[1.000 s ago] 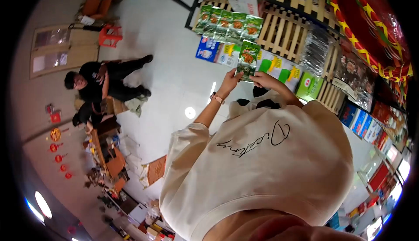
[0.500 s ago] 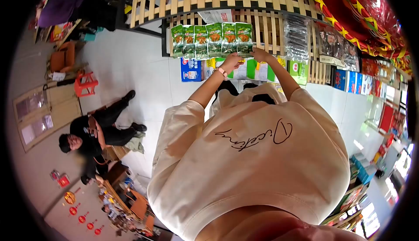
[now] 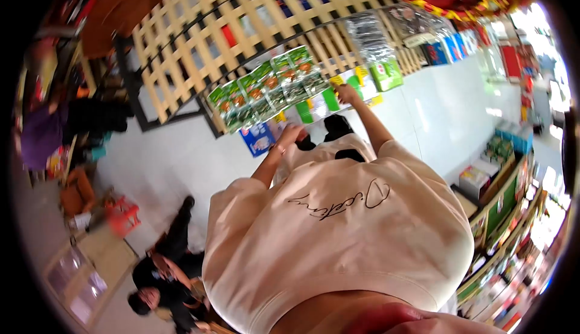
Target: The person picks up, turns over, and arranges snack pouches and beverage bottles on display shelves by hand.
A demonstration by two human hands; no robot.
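Note:
A row of several green packets [image 3: 266, 89] with orange food pictures lies along the front of a slatted wooden shelf. My left hand [image 3: 292, 134], with a band at its wrist, is below the row, apart from the packets; its fingers are loosely spread and nothing shows in them. Close to the right end of the row is my right hand [image 3: 345, 94], beside the shelf edge, fingers apart and holding nothing visible. Whether its fingertips touch the edge is too small to tell.
Above is an upper slatted shelf [image 3: 226, 16]. A blue pack [image 3: 258, 139] and a green pack [image 3: 386, 75] lie at the lower level. Clear-wrapped goods [image 3: 367, 36] sit to the right. A seated person [image 3: 160, 276] and a red stool [image 3: 124, 216] are lower left.
The packet held in both hands a second ago is at the right end of the row. Both hands have come away from it, the left one moving down and left. The view has turned.

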